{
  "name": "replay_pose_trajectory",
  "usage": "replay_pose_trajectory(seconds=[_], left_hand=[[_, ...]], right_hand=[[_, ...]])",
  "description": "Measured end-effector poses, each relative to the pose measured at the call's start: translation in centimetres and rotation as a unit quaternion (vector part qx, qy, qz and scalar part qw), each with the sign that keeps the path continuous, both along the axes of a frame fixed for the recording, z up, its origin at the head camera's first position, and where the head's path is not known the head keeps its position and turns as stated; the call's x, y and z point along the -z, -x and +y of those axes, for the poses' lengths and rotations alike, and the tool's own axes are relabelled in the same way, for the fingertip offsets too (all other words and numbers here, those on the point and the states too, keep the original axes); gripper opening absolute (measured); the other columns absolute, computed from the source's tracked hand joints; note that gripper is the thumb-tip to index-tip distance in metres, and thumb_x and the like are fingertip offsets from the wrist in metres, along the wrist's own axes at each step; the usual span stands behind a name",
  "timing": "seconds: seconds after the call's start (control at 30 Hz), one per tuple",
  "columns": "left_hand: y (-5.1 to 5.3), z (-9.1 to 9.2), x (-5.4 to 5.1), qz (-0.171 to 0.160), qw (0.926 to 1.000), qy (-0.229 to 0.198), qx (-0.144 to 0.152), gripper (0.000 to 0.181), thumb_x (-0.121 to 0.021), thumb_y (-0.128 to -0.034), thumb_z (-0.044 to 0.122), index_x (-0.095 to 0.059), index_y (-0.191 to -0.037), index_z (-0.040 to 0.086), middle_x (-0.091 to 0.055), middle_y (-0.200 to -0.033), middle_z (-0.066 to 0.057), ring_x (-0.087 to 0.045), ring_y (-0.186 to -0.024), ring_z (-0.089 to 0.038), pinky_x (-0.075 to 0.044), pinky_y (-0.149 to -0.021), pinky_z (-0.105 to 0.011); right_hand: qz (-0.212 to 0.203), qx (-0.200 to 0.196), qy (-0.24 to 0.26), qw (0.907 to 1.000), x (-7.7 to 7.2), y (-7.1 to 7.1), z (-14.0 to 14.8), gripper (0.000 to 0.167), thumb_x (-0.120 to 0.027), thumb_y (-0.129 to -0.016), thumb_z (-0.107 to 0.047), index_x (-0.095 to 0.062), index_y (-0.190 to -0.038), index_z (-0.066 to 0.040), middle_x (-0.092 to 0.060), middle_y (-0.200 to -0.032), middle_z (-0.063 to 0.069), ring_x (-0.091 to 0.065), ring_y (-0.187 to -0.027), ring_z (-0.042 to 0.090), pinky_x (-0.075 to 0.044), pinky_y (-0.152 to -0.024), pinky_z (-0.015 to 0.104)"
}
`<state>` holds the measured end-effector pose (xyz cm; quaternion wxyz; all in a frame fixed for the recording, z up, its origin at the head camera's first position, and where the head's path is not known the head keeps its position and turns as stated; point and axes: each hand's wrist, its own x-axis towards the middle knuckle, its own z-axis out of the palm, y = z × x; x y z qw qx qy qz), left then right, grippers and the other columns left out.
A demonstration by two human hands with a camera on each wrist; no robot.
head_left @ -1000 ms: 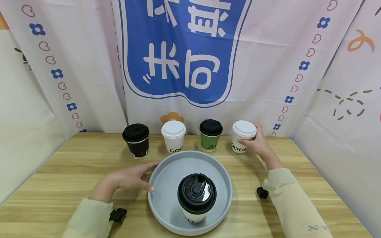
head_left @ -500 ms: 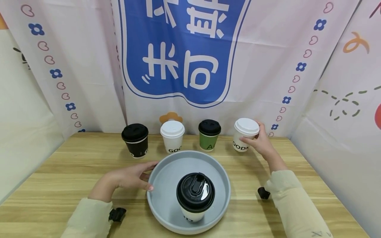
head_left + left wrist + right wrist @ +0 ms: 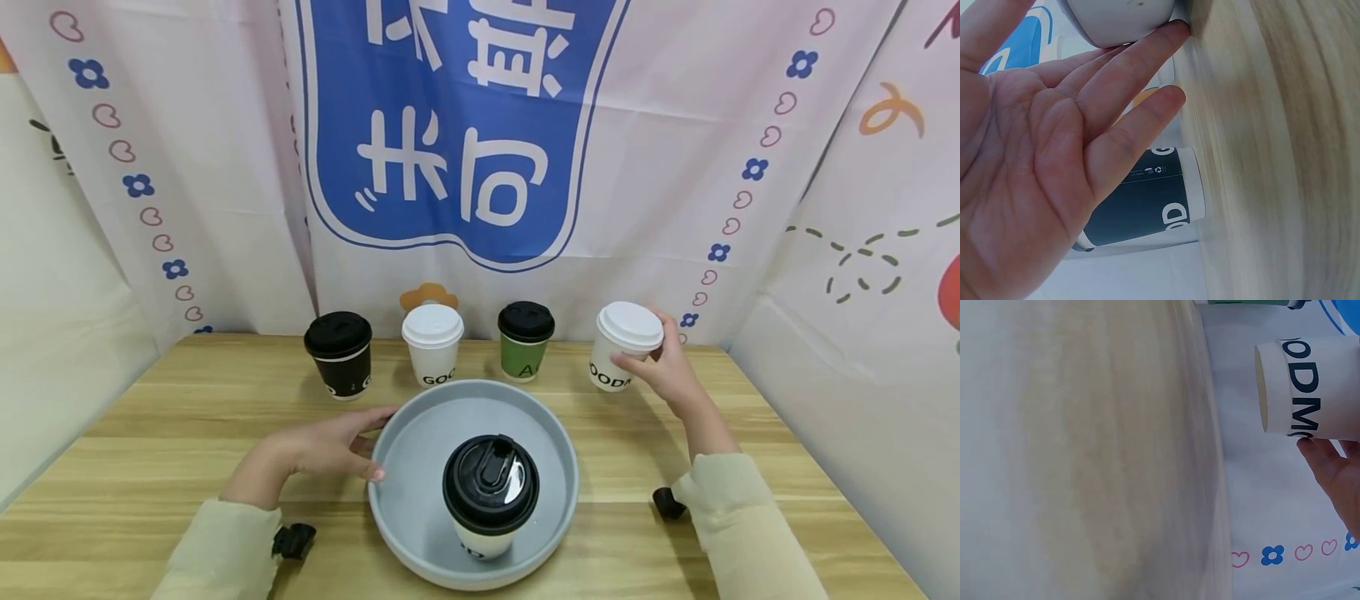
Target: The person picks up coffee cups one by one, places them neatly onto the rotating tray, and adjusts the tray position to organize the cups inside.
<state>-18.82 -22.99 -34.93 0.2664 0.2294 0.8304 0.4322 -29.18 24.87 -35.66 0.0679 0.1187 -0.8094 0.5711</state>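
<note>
Away from the back edge of the desk (image 3: 150,433) I see the grey tray (image 3: 420,442), bearing the large cup (image 3: 491,492). My left hand (image 3: 326,450) lies at the tray's left side, fingers extended, gripping nothing; a light touch should steady it. Near the back right corner, my right hand (image 3: 663,362) pinches the rightmost small cup (image 3: 618,342), seemingly lifted; I'd hold it level, squeezing gently.

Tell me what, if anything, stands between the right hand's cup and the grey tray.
Nothing visible stands between the white-lidded cup in the right hand and the grey tray except the tray's own raised rim. The green cup is left of that path; the black-lidded cup inside leaves the far side bare.
</note>
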Motion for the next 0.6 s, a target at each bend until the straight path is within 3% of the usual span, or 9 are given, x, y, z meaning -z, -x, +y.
replay_pose_trajectory(seconds=[0.23, 0.43, 0.53, 0.6], left_hand=[[-0.2, -0.1, 0.0, 0.002, 1.0, 0.002, -0.001, 0.097, -0.078, -0.0855, 0.024, -0.018, -0.157, -0.001, -0.022, -0.159, -0.031, -0.041, -0.136, -0.054, -0.04, -0.11, -0.06], [-0.1, -0.1, 0.1, 0.002, 1.0, -0.002, -0.003, 0.097, -0.078, -0.0854, 0.021, -0.017, -0.157, -0.001, -0.021, -0.159, -0.032, -0.041, -0.135, -0.054, -0.041, -0.109, -0.059], [-0.1, 0.0, 0.0, 0.004, 1.0, -0.003, -0.002, 0.097, -0.078, -0.0851, 0.02, -0.017, -0.157, -0.002, -0.021, -0.159, -0.033, -0.042, -0.134, -0.054, -0.042, -0.109, -0.059], [-0.2, 0.1, 0.0, 0.003, 1.0, -0.001, -0.004, 0.097, -0.079, -0.085, 0.02, -0.018, -0.157, -0.002, -0.022, -0.159, -0.033, -0.043, -0.134, -0.054, -0.042, -0.109, -0.059]], right_hand=[[0.02, -0.012, -0.012, 0.9996, 0.2, -1.0, -0.4, 0.097, -0.079, -0.083, -0.009, -0.012, -0.153, -0.007, -0.033, -0.149, 0.02, -0.035, -0.139, 0.039, -0.024, -0.12, 0.06], [0.016, -0.03, -0.021, 0.9992, -0.5, -2.1, -0.7, 0.095, -0.078, -0.084, -0.01, -0.014, -0.153, -0.011, -0.035, -0.148, 0.018, -0.037, -0.138, 0.037, -0.031, -0.116, 0.062], [0.014, -0.04, -0.027, 0.9988, -0.9, -2.7, -0.9, 0.093, -0.078, -0.085, -0.01, -0.015, -0.153, -0.013, -0.036, -0.147, 0.015, -0.039, -0.135, 0.032, -0.037, -0.113, 0.058], [0.016, -0.044, -0.033, 0.9984, -1.1, -3.0, -1.0, 0.093, -0.078, -0.084, -0.01, -0.016, -0.153, -0.013, -0.038, -0.146, 0.012, -0.043, -0.132, 0.026, -0.044, -0.109, 0.048]])
